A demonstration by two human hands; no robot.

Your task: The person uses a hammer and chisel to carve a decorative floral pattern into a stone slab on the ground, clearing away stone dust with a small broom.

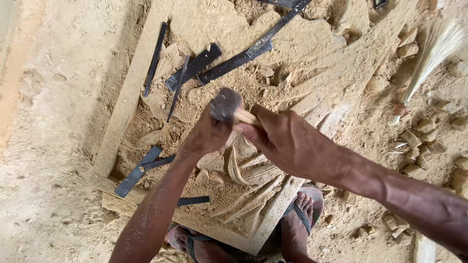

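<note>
The stone slab [312,44] lies flat on the dusty floor [48,146], directly in front of the person's sandalled feet. Its near portion carries finished-looking relief: curved, leaf-like ridges [243,180] fanning toward the near edge stand out cleanly. The middle and far portions are rough, buried under loose dust and chips, with only faint grooves showing. Judged from this, the carving is partly done, with the larger share of the face yet to be worked.

The right hand [285,141] is clenched around the pale wooden handle of a mallet [225,104], whose dark head is raised just above the left hand. The forearm enters from the lower right, wrist bent inward.

The left hand [207,136] is closed, knuckles up, directly beneath the mallet head. What it grips is hidden by the fist; a chisel is likely, but I cannot confirm it. The left arm rises from the bottom edge.

Several flat dark chisels [195,65] lie scattered on the slab, some crossing one another. A straw brush [429,53] rests to the right among broken stone chips [419,131].
</note>
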